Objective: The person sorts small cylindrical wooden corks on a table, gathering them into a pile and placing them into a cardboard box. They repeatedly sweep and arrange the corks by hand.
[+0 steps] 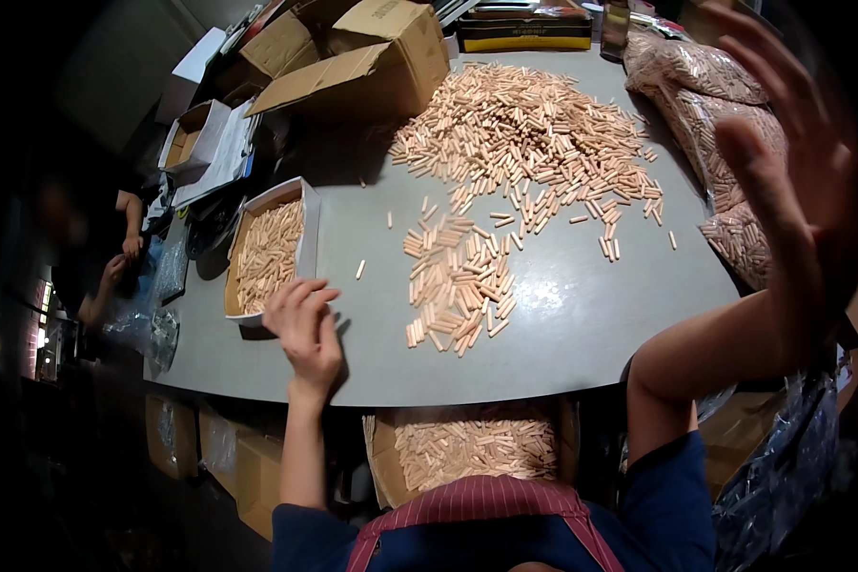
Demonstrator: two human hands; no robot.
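My left hand (307, 334) is at the near right corner of a shallow white box (307, 229) filled with small wooden dowels (269, 250). Its fingers are stretched out and a little bent, with nothing seen in them; whether they touch the box I cannot tell. Raised high at the right, my right hand (793, 162) is open, its fingers and thumb spread, in front of clear bags of dowels (725, 133). A large heap of dowels (534, 133) covers the far middle of the grey table (562, 353). A smaller group of dowels (459, 286), partly blurred, lies nearer me.
Against the table's near edge is an open carton of dowels (477, 448). Cardboard boxes (372, 67) stand at the far left, beside a small open box (195, 133) and papers. A black and yellow box (524, 33) is at the back. Another person's hands (124, 257) show at left.
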